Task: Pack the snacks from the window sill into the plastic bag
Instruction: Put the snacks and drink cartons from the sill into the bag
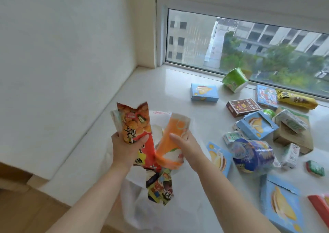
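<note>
My left hand (pixel 127 147) grips a tall red-orange snack bag (pixel 138 124) held upright, with more colourful packets (pixel 159 186) hanging below it. My right hand (pixel 187 146) holds an orange and white snack packet (pixel 173 134) beside it. Both are above a white plastic bag (pixel 156 213) that hangs over the front edge of the white window sill (pixel 169 93). A white packet edge shows behind the red bag. Many snacks lie on the sill to the right.
On the sill lie a green cup (pixel 235 79), several blue boxes (pixel 204 92), a brown box (pixel 243 107), a yellow packet (pixel 296 99), a blue wrapped cup (pixel 252 154) and a red box (pixel 320 207). A white wall stands at the left; the window lies behind.
</note>
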The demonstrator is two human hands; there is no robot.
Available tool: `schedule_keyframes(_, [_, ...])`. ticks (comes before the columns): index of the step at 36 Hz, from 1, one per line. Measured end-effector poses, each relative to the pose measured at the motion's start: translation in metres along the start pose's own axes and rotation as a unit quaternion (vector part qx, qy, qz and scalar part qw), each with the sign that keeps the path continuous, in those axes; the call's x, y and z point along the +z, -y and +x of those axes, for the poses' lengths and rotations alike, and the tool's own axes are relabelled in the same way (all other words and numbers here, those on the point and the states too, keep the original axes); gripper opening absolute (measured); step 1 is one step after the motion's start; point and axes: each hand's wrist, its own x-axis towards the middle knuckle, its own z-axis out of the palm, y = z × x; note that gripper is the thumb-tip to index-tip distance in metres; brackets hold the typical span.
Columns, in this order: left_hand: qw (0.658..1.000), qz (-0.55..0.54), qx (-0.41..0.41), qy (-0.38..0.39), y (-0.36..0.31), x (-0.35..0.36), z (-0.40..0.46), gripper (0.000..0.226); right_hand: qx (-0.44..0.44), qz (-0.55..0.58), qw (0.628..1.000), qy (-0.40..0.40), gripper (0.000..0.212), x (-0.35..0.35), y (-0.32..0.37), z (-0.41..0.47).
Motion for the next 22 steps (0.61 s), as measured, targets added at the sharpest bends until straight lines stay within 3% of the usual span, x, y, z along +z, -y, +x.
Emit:
schedule_keyframes(2, [1.0,0.01,-0.021,0.018,0.018,0.005,-0.008,0.092,0.007,-0.176,0.982,-0.069,0.066,-0.003,-0.013,-0.006])
schedule_keyframes(4, [0.999,0.002,-0.041,0.033,0.032,0.016,-0.015,0.093,0.009,-0.28,0.952,-0.122,0.06,-0.009,-0.022,-0.012])
schedule_keyframes(10, [0.994,0.008,-0.037,0.105,0.037,0.066,-0.042,0.073,0.045,-0.311,0.923,-0.222,0.061,-0.036,-0.026,-0.019])
schedule_keyframes(13, [0.969,0.195,0.009,0.153,0.047,0.07,-0.044,0.08,0.061,-0.352,0.906,-0.229,0.059,-0.048,-0.034,-0.025])
schedule_keyframes(16, [0.897,0.39,0.053,0.202,0.061,0.053,-0.04,0.07,0.094,-0.38,0.892,-0.226,0.07,-0.058,-0.044,-0.032])
schedule_keyframes(20, [0.739,0.623,0.08,0.245,0.073,0.036,-0.036,0.073,0.104,-0.367,0.895,-0.231,0.071,-0.062,-0.052,-0.038])
schedule_keyframes(22, [0.683,0.676,0.077,0.264,0.076,0.036,-0.035,0.078,0.089,-0.37,0.899,-0.218,0.068,-0.056,-0.055,-0.04])
